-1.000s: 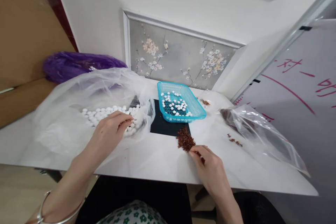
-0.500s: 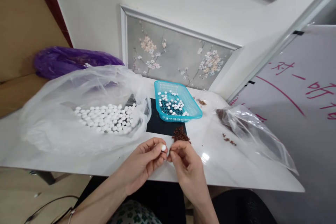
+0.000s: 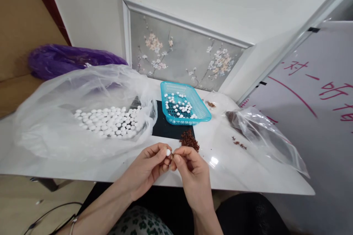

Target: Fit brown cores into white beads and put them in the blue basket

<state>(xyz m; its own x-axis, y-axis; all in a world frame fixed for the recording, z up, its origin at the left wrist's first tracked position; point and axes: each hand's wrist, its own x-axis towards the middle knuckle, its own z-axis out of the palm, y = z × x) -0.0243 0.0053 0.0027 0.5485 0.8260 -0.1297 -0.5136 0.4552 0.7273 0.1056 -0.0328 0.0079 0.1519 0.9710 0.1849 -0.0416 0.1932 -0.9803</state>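
Pinching a white bead (image 3: 168,152), the left hand (image 3: 147,169) should hold steady while the right hand (image 3: 190,170) (fingers closed on a brown bit) works beside it.

One view only: head-worn camera, looking forward and down from above the seated person's lap. It is facing a white table (image 3: 248,176) filling the middle band of the frame, with a wall and framed panel (image 3: 182,58) running across the upper half. The camera is sitting close; forearms are entering from the bottom edge. A whiteboard (image 3: 317,110) is closing the right side.
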